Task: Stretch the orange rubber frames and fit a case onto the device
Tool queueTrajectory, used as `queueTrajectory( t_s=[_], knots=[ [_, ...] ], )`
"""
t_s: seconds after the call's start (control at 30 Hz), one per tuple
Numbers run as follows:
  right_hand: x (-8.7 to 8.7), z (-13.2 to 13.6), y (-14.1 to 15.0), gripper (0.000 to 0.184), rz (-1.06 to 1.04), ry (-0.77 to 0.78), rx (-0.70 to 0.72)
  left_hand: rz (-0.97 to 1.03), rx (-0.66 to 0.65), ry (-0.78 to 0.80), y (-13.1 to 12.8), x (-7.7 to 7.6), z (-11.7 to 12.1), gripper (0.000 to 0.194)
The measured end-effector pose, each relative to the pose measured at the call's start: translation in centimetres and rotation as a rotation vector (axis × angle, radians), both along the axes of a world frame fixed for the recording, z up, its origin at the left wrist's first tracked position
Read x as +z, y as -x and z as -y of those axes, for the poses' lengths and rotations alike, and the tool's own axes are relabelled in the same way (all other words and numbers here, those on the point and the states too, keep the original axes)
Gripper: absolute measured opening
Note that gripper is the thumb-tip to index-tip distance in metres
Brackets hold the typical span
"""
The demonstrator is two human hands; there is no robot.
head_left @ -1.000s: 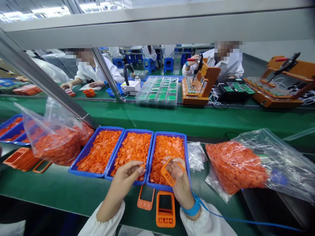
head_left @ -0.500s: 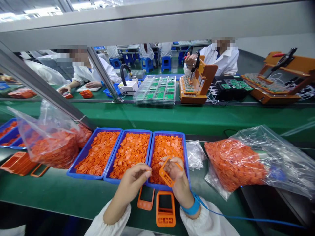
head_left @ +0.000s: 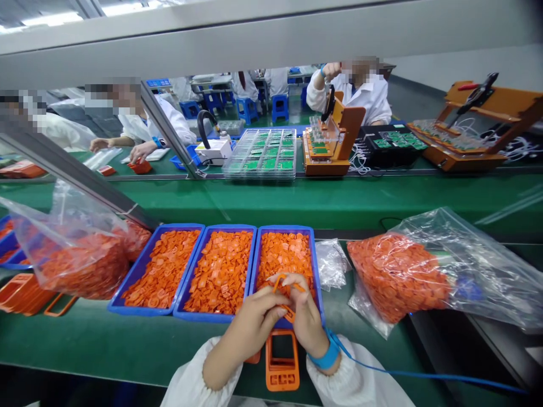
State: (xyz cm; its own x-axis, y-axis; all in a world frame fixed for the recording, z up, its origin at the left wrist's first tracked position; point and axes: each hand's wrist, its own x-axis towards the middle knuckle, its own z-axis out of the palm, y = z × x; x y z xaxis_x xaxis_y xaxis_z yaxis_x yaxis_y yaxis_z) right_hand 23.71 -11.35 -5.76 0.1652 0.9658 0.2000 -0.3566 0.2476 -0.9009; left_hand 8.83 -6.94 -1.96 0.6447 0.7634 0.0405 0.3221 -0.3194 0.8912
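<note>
My right hand [head_left: 306,316] grips a small orange plastic frame [head_left: 290,315], tilted above the near end of the right-hand blue tray [head_left: 319,308]. My left hand [head_left: 254,321] meets it there, thumb and fingers pinched together at the frame's lower part. Whatever is in that pinch is too small or hidden to make out. On the bench just below lies a stack of orange frames [head_left: 282,382], with cut-out slots at the near end. Another orange frame [head_left: 253,358] is mostly covered by my left wrist. Small orange plastic pieces [head_left: 285,249] fill the tray.
Two more blue trays [head_left: 177,305] of orange pieces adjoin on the left. Bags of orange parts [head_left: 399,277] lie right and left [head_left: 85,265]. A blue wrist cord [head_left: 382,371] trails right. Co-workers sit beyond, behind clamp fixtures [head_left: 335,138] and a compartment box [head_left: 261,155].
My left hand has moved right and up to the frame in my right hand, from over the middle tray. The view has shifted slightly. Across the bench, a co-worker's hand has risen from the clamp.
</note>
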Motion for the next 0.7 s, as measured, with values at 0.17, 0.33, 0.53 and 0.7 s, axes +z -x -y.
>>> queueTrajectory(
  t_s=[0.17, 0.33, 0.53, 0.7],
  knots=[
    [0.6, 0.2, -0.2, 0.045, 0.072, -0.097, 0.013, -0.021, -0.03, -0.073, -0.6, 0.4, -0.1, 0.022],
    [0.0, -0.2, -0.1, 0.045, -0.004, -0.064, -0.072, -0.027, -0.114, -0.116, 0.1, 0.5, -1.4, 0.019],
    [-0.9, -1.3, -0.5, 0.048, -0.114, 0.049, -0.382, -0.381, -0.022, -0.38, 0.8, 0.5, -3.4, 0.02],
    [-0.6, -1.5, -0.6, 0.044, -0.133, 0.092, -0.418, -0.719, -0.18, -0.563, -1.0, 0.5, -3.6, 0.018]
  ],
)
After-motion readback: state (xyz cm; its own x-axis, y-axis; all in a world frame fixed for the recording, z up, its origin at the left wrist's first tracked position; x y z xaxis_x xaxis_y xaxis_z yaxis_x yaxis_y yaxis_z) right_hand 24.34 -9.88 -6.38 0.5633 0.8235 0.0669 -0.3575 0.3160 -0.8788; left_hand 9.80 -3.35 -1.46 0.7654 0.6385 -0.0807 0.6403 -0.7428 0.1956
